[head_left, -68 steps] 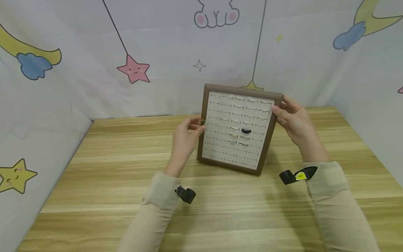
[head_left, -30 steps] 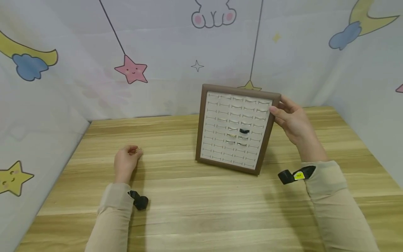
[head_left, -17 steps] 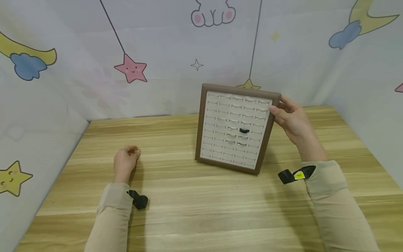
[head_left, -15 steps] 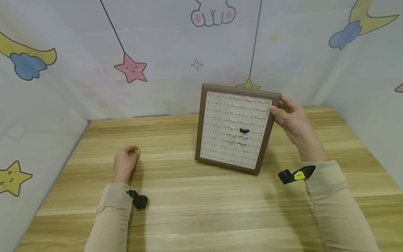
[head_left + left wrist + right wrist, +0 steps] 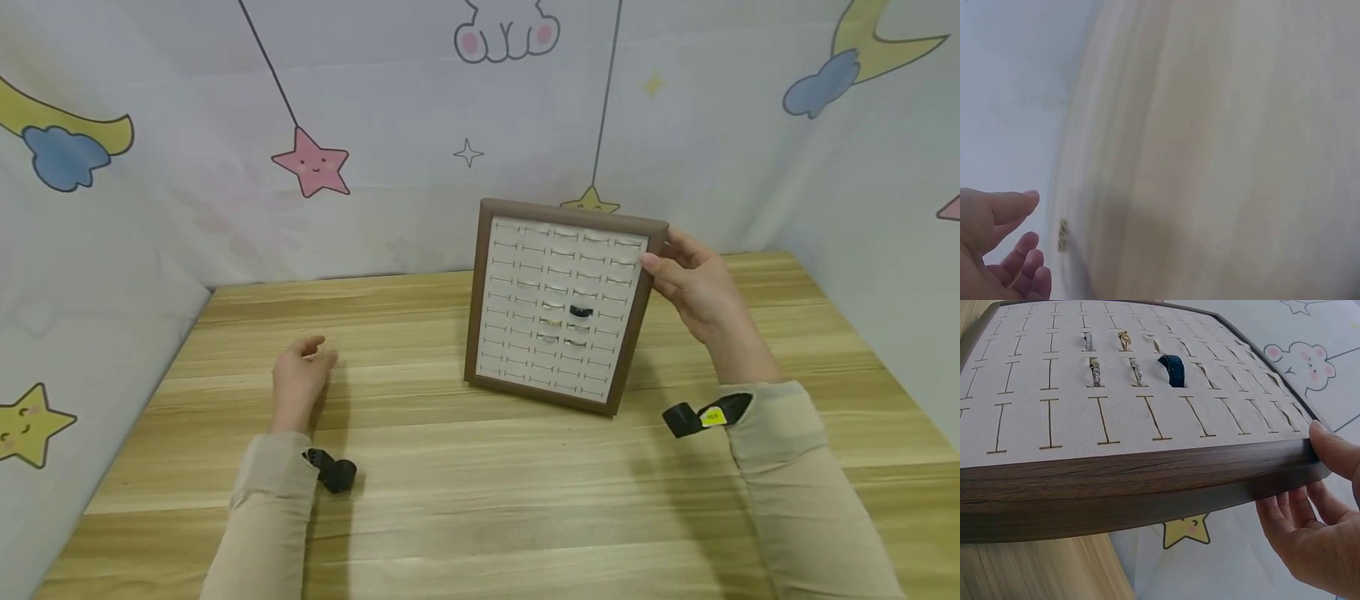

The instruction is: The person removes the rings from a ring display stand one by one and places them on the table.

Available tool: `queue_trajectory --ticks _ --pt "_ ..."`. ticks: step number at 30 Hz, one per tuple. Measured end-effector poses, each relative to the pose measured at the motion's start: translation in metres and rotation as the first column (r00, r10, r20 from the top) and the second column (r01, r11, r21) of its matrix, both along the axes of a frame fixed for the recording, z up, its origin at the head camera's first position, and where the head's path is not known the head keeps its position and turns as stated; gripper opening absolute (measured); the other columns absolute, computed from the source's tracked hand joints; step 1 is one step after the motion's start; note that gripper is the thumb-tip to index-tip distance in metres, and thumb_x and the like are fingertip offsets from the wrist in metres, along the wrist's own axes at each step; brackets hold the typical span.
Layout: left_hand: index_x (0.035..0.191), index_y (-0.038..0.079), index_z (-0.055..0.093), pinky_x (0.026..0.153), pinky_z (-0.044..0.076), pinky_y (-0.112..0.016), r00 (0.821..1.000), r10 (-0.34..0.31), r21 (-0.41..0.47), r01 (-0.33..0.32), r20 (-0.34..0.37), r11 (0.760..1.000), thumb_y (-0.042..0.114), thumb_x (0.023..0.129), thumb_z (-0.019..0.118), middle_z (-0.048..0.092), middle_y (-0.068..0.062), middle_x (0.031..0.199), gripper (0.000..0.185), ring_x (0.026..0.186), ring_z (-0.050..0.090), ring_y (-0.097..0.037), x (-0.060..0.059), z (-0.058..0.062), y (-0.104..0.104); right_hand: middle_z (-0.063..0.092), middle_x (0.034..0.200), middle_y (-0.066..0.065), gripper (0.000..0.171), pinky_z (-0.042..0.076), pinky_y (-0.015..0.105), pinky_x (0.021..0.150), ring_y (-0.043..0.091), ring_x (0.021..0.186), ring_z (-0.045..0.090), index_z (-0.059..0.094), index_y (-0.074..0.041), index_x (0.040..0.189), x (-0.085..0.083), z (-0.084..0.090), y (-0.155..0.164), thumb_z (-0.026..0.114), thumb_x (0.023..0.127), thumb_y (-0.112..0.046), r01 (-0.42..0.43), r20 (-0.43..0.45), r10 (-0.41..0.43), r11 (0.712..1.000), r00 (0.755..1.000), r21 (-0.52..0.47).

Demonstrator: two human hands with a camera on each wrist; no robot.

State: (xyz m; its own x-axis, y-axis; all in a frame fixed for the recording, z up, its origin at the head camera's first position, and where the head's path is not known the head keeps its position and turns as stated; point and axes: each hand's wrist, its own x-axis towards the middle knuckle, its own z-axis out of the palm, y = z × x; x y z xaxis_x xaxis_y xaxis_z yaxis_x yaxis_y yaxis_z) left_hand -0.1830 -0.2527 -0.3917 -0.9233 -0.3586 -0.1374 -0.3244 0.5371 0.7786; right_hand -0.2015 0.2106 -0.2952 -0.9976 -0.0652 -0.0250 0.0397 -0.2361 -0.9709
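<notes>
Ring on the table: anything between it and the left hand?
Nothing visible. In the blurred left wrist view the ring lies on bare table just off the open left hand. The ring tray, held by the right hand, stands well aside.

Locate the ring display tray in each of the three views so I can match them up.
Head: the ring display tray stands tilted on the table, right of centre, with the right hand gripping its right edge.
Left wrist: not in view; only the left hand and blurred wood show.
Right wrist: the tray fills the frame.
Shared landmark: the dark ring in its slot.
</notes>
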Motion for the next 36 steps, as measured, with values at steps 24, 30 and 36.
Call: queue_trajectory --ticks 24,30,36 --pt "0.122 0.001 0.060 0.093 0.049 -0.040 0.878 -0.298 -0.005 0.319 -0.374 0.948 0.007 0.090 0.064 0.061 -0.018 0.123 0.034 0.109 0.057 -0.033 0.002 0.064 0.140 0.048 0.111 -0.006 0.081 0.050 0.009 0.081 0.003 0.101 0.050 0.019 -0.001 0.151 0.001 0.001 -0.001 0.068 0.088 -0.012 0.015 -0.004 -0.015 0.994 1.000 0.106" --pt "0.117 0.004 0.064 0.086 0.052 -0.036 0.828 -0.413 -0.058 0.425 -0.379 0.903 0.009 0.089 0.066 0.064 -0.013 0.115 0.029 0.100 0.059 -0.026 0.010 0.062 0.178 0.049 0.109 -0.004 0.068 0.051 0.010 0.080 0.003 0.097 0.053 0.035 -0.004 0.143 0.003 0.000 0.000 0.070 0.086 -0.015 0.035 -0.029 -0.031 0.990 0.999 0.139" --pt "0.116 0.006 0.064 0.085 0.054 -0.033 0.766 -0.518 -0.117 0.516 -0.381 0.848 0.009 0.089 0.066 0.065 -0.010 0.112 0.027 0.098 0.061 -0.023 0.015 0.052 0.205 0.048 0.110 -0.004 0.057 0.051 0.010 0.080 0.004 0.098 0.053 0.042 -0.008 0.134 0.004 -0.001 0.002 0.071 0.085 -0.013 0.036 -0.037 -0.031 0.988 0.999 0.151"
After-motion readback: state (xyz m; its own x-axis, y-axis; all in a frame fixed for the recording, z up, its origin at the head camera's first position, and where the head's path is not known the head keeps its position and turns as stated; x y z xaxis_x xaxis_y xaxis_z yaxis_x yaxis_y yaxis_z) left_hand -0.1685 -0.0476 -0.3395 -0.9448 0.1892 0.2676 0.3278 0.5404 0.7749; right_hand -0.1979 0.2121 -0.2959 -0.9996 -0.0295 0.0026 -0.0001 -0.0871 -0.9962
